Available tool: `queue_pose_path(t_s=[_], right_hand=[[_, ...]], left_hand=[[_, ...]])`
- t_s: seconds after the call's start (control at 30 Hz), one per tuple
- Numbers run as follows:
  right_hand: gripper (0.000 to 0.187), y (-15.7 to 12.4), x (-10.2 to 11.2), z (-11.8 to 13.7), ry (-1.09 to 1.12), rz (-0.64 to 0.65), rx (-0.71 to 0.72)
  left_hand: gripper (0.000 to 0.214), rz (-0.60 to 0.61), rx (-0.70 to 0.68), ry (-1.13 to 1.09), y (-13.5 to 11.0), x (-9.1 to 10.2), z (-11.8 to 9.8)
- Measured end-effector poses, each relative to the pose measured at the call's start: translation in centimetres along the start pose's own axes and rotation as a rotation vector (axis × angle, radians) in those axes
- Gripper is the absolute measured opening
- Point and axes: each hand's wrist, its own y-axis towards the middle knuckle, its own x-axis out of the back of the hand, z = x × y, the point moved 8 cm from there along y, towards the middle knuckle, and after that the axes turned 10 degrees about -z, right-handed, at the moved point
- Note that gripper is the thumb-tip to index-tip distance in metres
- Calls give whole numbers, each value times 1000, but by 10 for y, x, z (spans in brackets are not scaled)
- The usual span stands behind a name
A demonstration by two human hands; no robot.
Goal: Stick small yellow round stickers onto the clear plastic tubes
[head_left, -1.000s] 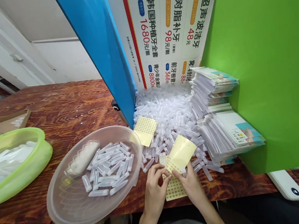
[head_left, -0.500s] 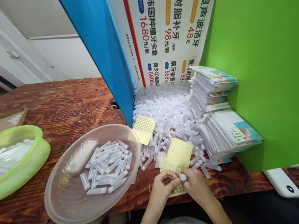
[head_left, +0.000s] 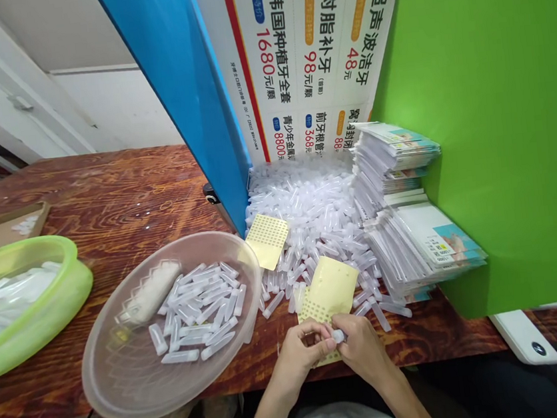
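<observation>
My right hand (head_left: 362, 350) is closed round a small clear plastic tube (head_left: 338, 335) at the table's near edge. My left hand (head_left: 300, 357) pinches at the tube's end, fingers curled; whatever lies between its fingertips is too small to make out. Both hands rest over a yellow sticker sheet (head_left: 330, 288) whose top part is folded back. A big heap of the same clear tubes (head_left: 309, 209) lies just beyond. To the left stands a clear plastic basin (head_left: 127, 380) holding several tubes.
A green basin (head_left: 67, 297) with clear plastic items sits at far left. A second yellow sticker sheet (head_left: 266, 238) leans by the blue board (head_left: 188, 78). Stacks of printed cards (head_left: 420, 236) lie against the green board (head_left: 498, 110). A white device (head_left: 524, 338) sits at right.
My hands have drawn back from the sticker sheet toward the table edge and come together on the tube. The folded sheet has settled lower.
</observation>
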Motion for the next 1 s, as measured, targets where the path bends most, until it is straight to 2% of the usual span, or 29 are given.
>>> queue_pose_path(t_s=[0.4,0.63,0.73,0.87,1.0], right_hand=[[18,0,0,3,-5,-14,26],[24,0,7,11,-7,-30,86],[21,0,9,10,-9,-92,62],[17,-1,3,4,2,-89,62],[19,-2,0,-2,-1,-90,41]], left_hand=[[44,2,55,-6,0,-1,3],[42,16,54,7,0,0,3],[42,10,21,10,2,0,3],[45,-28,-10,55,6,4,2],[52,-63,22,118,7,8,6]])
